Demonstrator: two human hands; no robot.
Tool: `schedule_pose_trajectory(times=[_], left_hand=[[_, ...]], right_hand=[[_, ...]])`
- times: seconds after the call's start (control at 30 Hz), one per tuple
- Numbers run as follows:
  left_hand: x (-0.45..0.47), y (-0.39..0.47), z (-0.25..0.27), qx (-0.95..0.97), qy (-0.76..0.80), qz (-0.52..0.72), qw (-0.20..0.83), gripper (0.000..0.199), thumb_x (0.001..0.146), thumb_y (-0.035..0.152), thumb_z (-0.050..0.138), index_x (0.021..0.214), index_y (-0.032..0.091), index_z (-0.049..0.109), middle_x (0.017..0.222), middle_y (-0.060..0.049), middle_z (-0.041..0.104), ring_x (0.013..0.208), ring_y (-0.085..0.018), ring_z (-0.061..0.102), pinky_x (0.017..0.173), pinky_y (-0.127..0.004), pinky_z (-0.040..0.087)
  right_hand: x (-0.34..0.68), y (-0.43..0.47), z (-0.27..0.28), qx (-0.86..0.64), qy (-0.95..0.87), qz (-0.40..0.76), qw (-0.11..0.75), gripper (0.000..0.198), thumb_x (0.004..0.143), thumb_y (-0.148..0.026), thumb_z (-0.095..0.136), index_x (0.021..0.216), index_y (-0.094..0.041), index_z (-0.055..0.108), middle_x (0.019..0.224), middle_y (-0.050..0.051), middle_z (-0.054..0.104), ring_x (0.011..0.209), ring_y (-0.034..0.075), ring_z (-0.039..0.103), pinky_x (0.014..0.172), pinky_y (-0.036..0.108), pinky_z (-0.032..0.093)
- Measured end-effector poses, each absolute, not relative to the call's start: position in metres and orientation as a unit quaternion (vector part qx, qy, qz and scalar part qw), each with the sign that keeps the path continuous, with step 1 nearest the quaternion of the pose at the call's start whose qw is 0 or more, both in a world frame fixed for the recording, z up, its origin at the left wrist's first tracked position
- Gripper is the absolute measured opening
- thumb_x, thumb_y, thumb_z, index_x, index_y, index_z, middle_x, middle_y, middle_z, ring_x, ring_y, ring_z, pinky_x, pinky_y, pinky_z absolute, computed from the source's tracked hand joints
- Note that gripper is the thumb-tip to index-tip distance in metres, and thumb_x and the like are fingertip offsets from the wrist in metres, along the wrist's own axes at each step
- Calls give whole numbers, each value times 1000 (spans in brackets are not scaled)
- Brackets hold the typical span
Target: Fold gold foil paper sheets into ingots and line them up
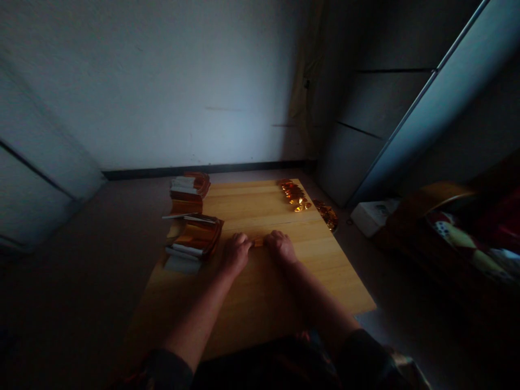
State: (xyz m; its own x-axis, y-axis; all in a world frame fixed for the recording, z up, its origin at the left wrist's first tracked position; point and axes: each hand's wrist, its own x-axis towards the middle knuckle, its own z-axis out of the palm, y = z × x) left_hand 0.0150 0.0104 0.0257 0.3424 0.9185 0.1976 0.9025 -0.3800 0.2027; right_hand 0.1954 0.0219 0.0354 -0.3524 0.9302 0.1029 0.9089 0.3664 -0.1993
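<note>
Hands, 2, bare, placed over the middle of a wooden table. Left hand [238, 252]: fingers drawn in narrow, pinching the left end of a small folded strip [259, 243] of orange-gold foil. Right hand [281, 246]: fingers curled, at the strip's right end; finger contact there is partly hidden by the hand itself. Strip: 1, short, lying crosswise between the 2 hands, at or just above the tabletop; which, cannot be told. Forearms bare, dark sleeves [168, 368] pushed up near the elbows.

Wooden table [325, 271]: light yellow, grain visible. Along its left edge, foil sheets in 3 groups: a near stack [199, 235], orange-gold with pale edges, near the left hand; a middle stack [187, 206], just beyond it; a far stack [197, 184], at the far left corner. Pale sheet [182, 264]: 1, at the near side of the near stack.

Far right corner: row of shiny folded gold pieces [294, 194], set close together, count unclear. Past the right edge, lower down: further gold pieces [326, 215], in shadow. White box [371, 216]: on the floor, right of these.
</note>
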Motion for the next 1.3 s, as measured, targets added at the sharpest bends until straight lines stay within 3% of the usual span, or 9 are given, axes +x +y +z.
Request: schedule_pose_trajectory(times=[0.17, 0.33, 0.57, 0.9, 1.07, 1.3], left_hand=[[21, 8, 31, 841, 529, 110, 10, 27, 84, 10, 41, 89, 18, 66, 88, -10, 57, 91, -23, 48, 77, -36, 39], [26, 5, 32, 832, 548, 84, -1, 28, 87, 13, 39, 93, 19, 65, 92, -10, 59, 91, -23, 49, 76, -34, 37], [17, 0, 31, 842, 532, 83, -21, 29, 87, 13, 38, 99, 20, 64, 91, -9, 60, 90, -24, 50, 74, -36, 35], [0, -11, 24, 857, 498, 129, -34, 26, 84, 14, 45, 96, 23, 66, 95, -7, 65, 91, -23, 52, 73, -37, 34], [2, -11, 24, 852, 503, 140, -45, 26, 83, 13, 45, 91, 23, 67, 92, -6, 67, 90, -23, 54, 72, -37, 35], [0, -12, 23, 846, 506, 161, -46, 32, 81, 9, 45, 97, 25, 68, 91, -6, 68, 90, -21, 55, 72, -36, 37]], right_hand=[[193, 23, 42, -538, -835, 44, 110, 20, 91, -21, 46, 91, -21, 66, 95, 6, 59, 90, 17, 50, 74, 25, 36], [173, 27, 48, -548, -814, 124, 146, 19, 87, -15, 48, 93, -18, 66, 92, 5, 63, 80, 13, 56, 68, 20, 39], [167, 34, 49, -572, -802, 147, 92, 20, 86, -19, 48, 91, -19, 67, 94, 5, 68, 84, 15, 61, 70, 21, 40], [169, 34, 51, -598, -779, 171, 83, 22, 86, -18, 45, 92, -21, 66, 98, 5, 67, 86, 14, 62, 68, 21, 40], [163, 31, 52, -628, -755, 170, 77, 18, 83, -31, 52, 95, -22, 63, 98, 5, 66, 85, 16, 62, 63, 22, 39], [154, 34, 51, -657, -730, 179, 58, 29, 77, -47, 63, 93, -23, 61, 99, 4, 64, 85, 17, 62, 63, 23, 40]])
